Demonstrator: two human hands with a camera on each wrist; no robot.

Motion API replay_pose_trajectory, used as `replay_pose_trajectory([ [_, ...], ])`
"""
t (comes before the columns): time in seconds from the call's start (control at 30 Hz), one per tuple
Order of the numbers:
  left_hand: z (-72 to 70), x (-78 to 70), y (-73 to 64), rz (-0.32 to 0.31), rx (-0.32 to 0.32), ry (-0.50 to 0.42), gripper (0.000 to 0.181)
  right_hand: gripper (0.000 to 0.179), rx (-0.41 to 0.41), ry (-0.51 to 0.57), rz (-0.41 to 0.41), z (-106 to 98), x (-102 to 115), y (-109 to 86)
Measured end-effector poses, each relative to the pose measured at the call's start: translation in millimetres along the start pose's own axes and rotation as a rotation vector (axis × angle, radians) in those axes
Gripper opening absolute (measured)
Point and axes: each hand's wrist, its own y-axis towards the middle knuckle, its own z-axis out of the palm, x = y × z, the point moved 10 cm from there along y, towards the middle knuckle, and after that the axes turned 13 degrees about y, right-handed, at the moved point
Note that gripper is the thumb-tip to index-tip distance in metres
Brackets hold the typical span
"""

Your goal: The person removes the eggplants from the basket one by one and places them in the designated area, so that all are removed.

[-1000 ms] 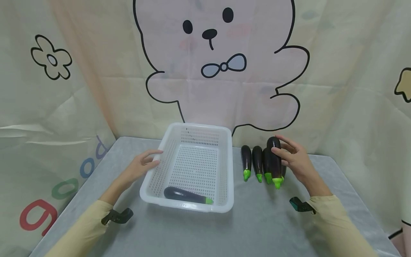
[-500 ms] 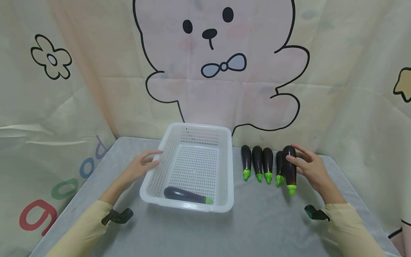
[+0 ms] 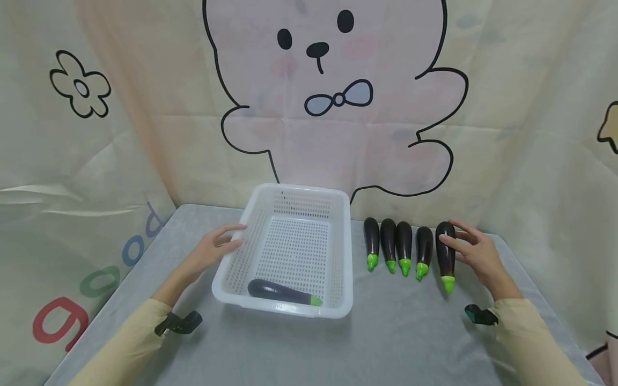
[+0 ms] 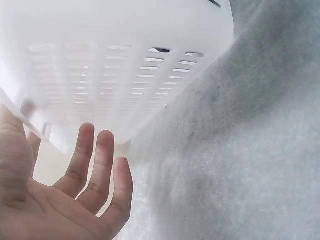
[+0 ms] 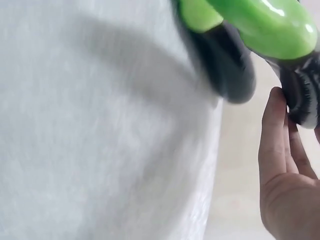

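My right hand [image 3: 483, 260] holds a dark eggplant [image 3: 445, 246] between thumb and fingers at the right end of a row. Its bright green stem points toward me and looms large in the right wrist view, where a neighbouring eggplant [image 5: 227, 65] shows behind it. Several more eggplants [image 3: 403, 241] lie side by side to the left, stems toward me. My left hand [image 3: 212, 249] grips the left rim of a white perforated plastic basket [image 3: 347, 257]; in the left wrist view several fingers [image 4: 86, 150] extend below that rim. One eggplant [image 3: 280, 292] lies crosswise in the basket near its front wall.
A grey cloth covers the table [image 3: 386, 332]. Behind it hangs a pale curtain [image 3: 338, 145] printed with a cartoon bear, close to the table's back edge. More curtain hangs at both sides. Each wrist carries a small dark camera mount [image 3: 178, 323].
My right hand has moved right with its eggplant, away from over the row, and lowered it beside the others, which now show separately. My left hand and the basket have stayed put.
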Motion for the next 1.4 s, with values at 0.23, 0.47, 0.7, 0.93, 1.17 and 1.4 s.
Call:
replay_pose_trajectory([
  [0.23, -0.1, 0.4, -0.6, -0.003, 0.001, -0.002, 0.053, 0.076, 0.052, -0.075, -0.006, -5, -13, 16.1],
  [0.47, -0.5, 2.2, -2.8, -0.019, -0.003, 0.014, 0.053, 0.079, 0.1, -0.084, 0.015, -8, -28, 31.0],
  [0.7, 1.3, 2.2, -3.1, -0.017, 0.003, 0.012, 0.053, 0.085, 0.094, -0.092, 0.079, -13, -42, 37.4],
  [0.93, -1.1, -3.6, -0.3, 0.007, -0.01, 0.002, 0.051, 0.085, 0.093, -0.077, 0.095, -16, -47, 40.2],
  [1.17, -0.6, -3.5, -0.4, -0.003, -0.007, 0.016, 0.053, 0.085, 0.085, -0.095, 0.089, -16, -51, 45.4],
  [1.4, -0.2, -0.9, 0.1, -0.003, -0.011, 0.016, 0.053, 0.088, 0.064, -0.218, 0.067, -15, -52, 50.5],
])
